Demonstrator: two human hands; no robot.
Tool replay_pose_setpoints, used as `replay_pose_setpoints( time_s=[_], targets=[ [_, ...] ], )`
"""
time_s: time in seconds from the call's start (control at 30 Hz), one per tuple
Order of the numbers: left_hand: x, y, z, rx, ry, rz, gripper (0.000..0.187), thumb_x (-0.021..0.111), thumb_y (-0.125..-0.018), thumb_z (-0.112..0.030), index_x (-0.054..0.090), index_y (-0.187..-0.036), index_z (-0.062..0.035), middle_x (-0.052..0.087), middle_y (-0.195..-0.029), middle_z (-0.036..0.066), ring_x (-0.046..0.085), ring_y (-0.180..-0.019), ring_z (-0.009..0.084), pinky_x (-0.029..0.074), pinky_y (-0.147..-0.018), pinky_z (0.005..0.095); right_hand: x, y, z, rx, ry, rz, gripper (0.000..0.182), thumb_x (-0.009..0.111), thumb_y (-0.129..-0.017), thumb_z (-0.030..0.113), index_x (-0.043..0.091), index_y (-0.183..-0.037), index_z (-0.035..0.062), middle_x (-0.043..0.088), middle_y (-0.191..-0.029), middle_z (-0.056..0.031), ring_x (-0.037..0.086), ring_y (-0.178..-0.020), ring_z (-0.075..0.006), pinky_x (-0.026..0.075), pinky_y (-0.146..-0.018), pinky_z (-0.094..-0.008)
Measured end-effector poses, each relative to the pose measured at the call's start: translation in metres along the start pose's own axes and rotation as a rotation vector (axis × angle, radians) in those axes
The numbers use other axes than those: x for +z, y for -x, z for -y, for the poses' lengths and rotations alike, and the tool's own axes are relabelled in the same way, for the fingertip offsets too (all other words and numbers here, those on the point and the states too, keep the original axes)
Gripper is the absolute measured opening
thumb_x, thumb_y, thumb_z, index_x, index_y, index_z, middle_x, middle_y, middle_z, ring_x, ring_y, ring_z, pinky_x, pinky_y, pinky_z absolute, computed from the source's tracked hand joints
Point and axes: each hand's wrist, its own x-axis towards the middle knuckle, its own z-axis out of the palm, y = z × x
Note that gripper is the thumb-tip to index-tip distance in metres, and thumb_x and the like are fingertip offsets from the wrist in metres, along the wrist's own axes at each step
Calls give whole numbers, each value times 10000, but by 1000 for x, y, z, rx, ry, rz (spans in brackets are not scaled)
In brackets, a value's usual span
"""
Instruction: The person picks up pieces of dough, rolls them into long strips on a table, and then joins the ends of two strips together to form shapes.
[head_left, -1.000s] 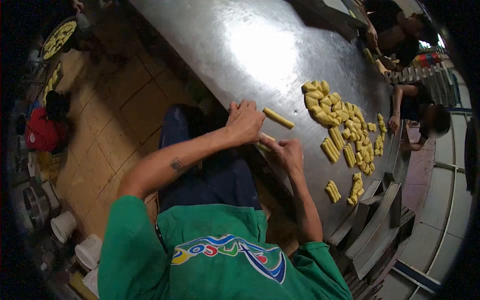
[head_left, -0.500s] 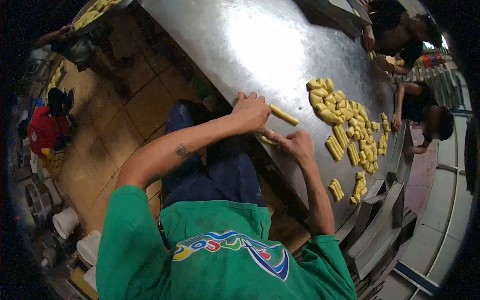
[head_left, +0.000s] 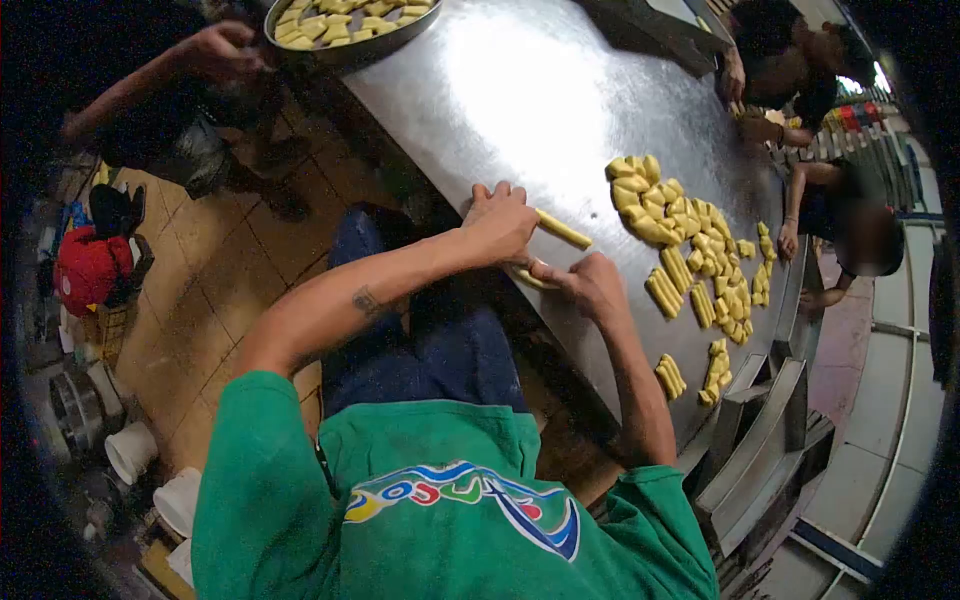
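While left hand [head_left: 500, 226] and right hand [head_left: 598, 288] meet over one yellow strip [head_left: 534, 280], grips unclear, one smooth, straight strip [head_left: 565, 229] lies mid-frame

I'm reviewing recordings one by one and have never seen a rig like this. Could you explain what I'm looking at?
There is no robot here: these are a person's bare hands. All three pictures come from one camera on that person's head, looking forward and down, so the green-sleeved arms reach away from you.

On the metal table lie many yellow dough pieces, some stubby, some in rows of short sticks. One dough strip lies beside the left hand. The right hand has its fingers at another, partly hidden strip between the hands; the grip itself is unclear. Top left, a co-worker's hand is near a round pan of dough pieces.
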Motion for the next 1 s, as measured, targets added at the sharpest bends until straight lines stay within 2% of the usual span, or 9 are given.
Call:
replay_pose_setpoints(
  time_s=[0.1, 0.23, 0.4, 0.57, 0.67, 0.73, 0.8, 0.9, 1.0],
  targets=[
    [5, 11, 1, 3, 21, -7, 420, 768, -680, -544, 657, -811, -161, 539, -1012, 91, 468, -1073, 296, 321, -860, 505, 4, 6, -18, 141, -114, 106, 843, 653, -618, 818, 664, -589, -25, 577, -505, -121, 615, -507, -266, 469, -525, -418],
    [-17, 1, 12, 47, 97, 52, 417, 751, -698, -557, 641, -763, -160, 539, -985, 81, 471, -1043, 281, 324, -842, 476, -6, 3, -22, 70, -105, 120, 843, 640, -647, 814, 651, -559, -24, 579, -506, -116, 594, -476, -239, 457, -499, -391],
    [6, 3, 3, -34, 62, -142, 433, 701, -742, -576, 633, -699, -150, 569, -877, 48, 514, -964, 245, 320, -805, 463, 1, -24, -29, 52, -193, 69, 873, 621, -667, 817, 597, -522, -43, 559, -490, -140, 619, -506, -263, 462, -500, -414],
    [-3, -3, 3, -75, 141, -120, 357, 686, -771, -481, 709, -764, -125, 624, -890, 91, 558, -964, 278, 326, -860, 480, 10, -17, -9, -35, 87, -179, 844, 631, -663, 811, 635, -530, -23, 524, -438, -109, 577, -437, -242, 454, -470, -393],
    [-9, 2, 7, -35, 128, -68, 449, 720, -692, -587, 668, -712, -142, 609, -898, 71, 541, -990, 268, 322, -856, 464, -4, -22, -30, -123, -110, 126, 732, 674, -707, 728, 720, -691, -2, 640, -582, -127, 628, -525, -267, 477, -506, -396],
    [-12, 4, 8, 34, 98, -47, 556, 758, -573, -691, 631, -684, -161, 595, -914, 47, 520, -1034, 267, 324, -860, 468, -6, -3, -31, -305, -88, 37, 720, 688, -705, 714, 718, -685, -6, 629, -561, -114, 615, -508, -253, 473, -509, -394],
    [-15, 1, 8, 15, 102, -15, 564, 753, -572, -708, 638, -689, -169, 582, -919, 49, 517, -1029, 262, 321, -860, 465, -4, -2, -26, -517, -74, -137, 590, 751, -712, 602, 696, -624, 21, 513, -441, -94, 507, -425, -171, 418, -477, -361],
    [-20, -6, 0, -31, 96, 97, 520, 785, -585, -660, 648, -695, -171, 571, -948, 59, 507, -1046, 270, 332, -869, 480, -8, -16, -16, -245, 19, -44, 653, 742, -675, 656, 696, -632, 7, 540, -470, -103, 533, -445, -189, 426, -484, -374],
    [-21, -12, -10, -125, -11, 117, 540, 800, -602, -588, 719, -859, -121, 624, -1041, 116, 519, -1103, 320, 367, -859, 520, -13, -15, -1, -76, -21, -2, 748, 718, -649, 716, 681, -621, -30, 565, -490, -132, 576, -469, -234, 434, -489, -398]
  ],
)
